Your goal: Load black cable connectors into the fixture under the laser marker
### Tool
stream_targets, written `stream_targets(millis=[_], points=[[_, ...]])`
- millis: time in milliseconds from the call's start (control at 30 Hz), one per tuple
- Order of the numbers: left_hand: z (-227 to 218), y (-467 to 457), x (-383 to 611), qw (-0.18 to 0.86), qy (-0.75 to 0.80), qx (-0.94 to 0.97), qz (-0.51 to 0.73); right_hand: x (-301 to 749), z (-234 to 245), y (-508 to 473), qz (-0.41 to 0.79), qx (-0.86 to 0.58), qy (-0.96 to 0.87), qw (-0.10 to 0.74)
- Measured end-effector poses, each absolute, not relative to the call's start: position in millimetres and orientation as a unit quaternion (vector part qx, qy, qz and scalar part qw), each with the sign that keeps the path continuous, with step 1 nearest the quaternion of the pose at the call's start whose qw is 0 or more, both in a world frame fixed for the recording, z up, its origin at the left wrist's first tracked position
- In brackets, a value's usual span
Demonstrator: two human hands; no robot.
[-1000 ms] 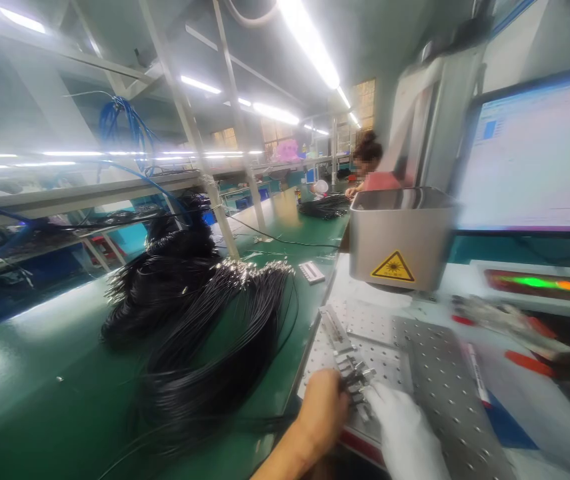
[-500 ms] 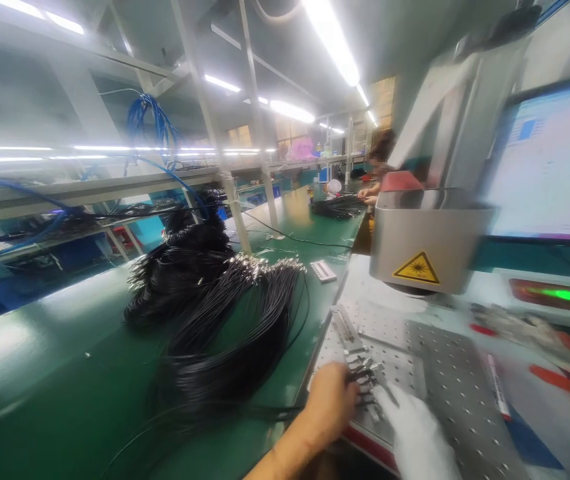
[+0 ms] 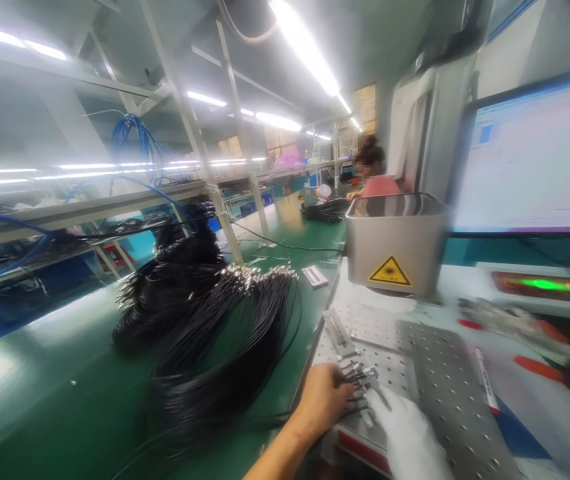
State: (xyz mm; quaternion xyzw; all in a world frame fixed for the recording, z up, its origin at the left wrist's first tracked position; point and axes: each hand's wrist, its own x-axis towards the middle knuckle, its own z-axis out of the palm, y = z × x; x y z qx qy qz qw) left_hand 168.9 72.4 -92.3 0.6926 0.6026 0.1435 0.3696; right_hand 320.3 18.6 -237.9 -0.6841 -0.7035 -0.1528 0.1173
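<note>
Bare and curled, my left hand (image 3: 325, 395) grips several black cables near their metal connector ends (image 3: 359, 375). Beside it on the right, my right hand (image 3: 409, 427) wears a white glove, and its fingers close on the same connectors. Blur hides the exact fingertips. Both hands are low over the perforated metal plate (image 3: 389, 363), where a slim metal fixture (image 3: 339, 335) lies just beyond the connectors. From my left hand the cables trail left toward a large bundle of black cables (image 3: 225, 340) on the green table (image 3: 55, 407).
A grey laser head with a yellow warning sign (image 3: 389, 271) hangs beyond the plate. To the right are a monitor (image 3: 535, 153), a white marker (image 3: 486, 380) and gloves (image 3: 519, 327). A small labelled block (image 3: 315, 277) lies on the table. Farther back sits another person (image 3: 372, 167).
The camera view has turned slightly, so the surroundings sit farther left. Both hands stay together at the cable ends, with only slight finger movement.
</note>
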Motion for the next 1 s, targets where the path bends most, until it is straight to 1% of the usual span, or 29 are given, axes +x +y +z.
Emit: stream_targets(millis=[133, 233, 367, 600, 767, 867, 1000], points=[[-94, 72, 171, 0.347, 0.608, 0.703, 0.121, 321, -234, 17, -0.166, -0.674, -0.71, 0.115], [-96, 72, 173, 0.299, 0.618, 0.722, 0.084, 317, -223, 12, -0.19, -0.696, -0.682, 0.118], [-97, 70, 177, 0.256, 0.63, 0.731, 0.047, 315, -212, 10, -0.216, -0.669, -0.701, 0.117], [-100, 71, 178, 0.262, 0.627, 0.733, 0.037, 314, -210, 7, -0.173, -0.673, -0.702, 0.155], [-99, 74, 179, 0.269, 0.633, 0.725, 0.036, 319, -211, 10, -0.232, -0.638, -0.703, 0.21], [-97, 75, 181, 0.274, 0.638, 0.718, 0.031, 321, -206, 15, -0.267, -0.616, -0.713, 0.204], [-98, 78, 180, 0.286, 0.633, 0.718, 0.049, 318, -197, 16, -0.241, -0.633, -0.714, 0.178]])
